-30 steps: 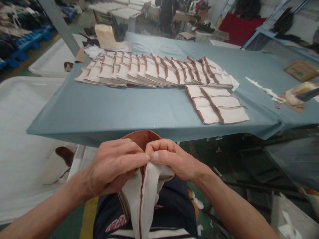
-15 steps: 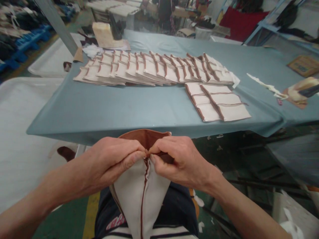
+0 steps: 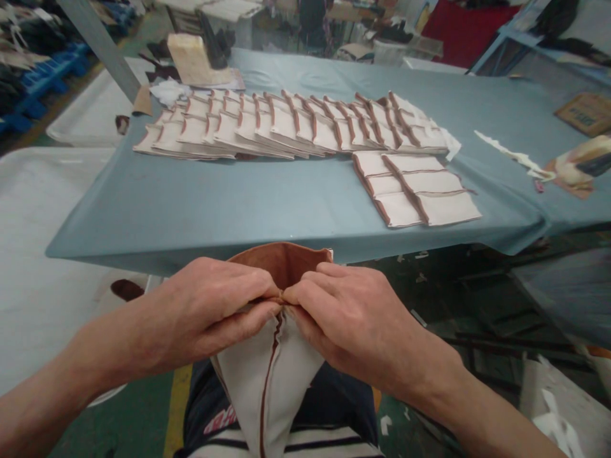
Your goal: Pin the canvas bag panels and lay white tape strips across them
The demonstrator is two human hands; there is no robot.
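Your hands have drawn together since a moment ago. Your left hand (image 3: 210, 312) pinches the cloth (image 3: 267, 375) at its top edge, fingers curled tight on it. Just right of the brown seam, your right hand (image 3: 356, 318) grips likewise. Below both, the cloth hangs over your lap, near the table (image 3: 191, 210).

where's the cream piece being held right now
Low centre of the head view: the cream piece is pinched between the left hand and right hand, just short of the near edge of the blue table.
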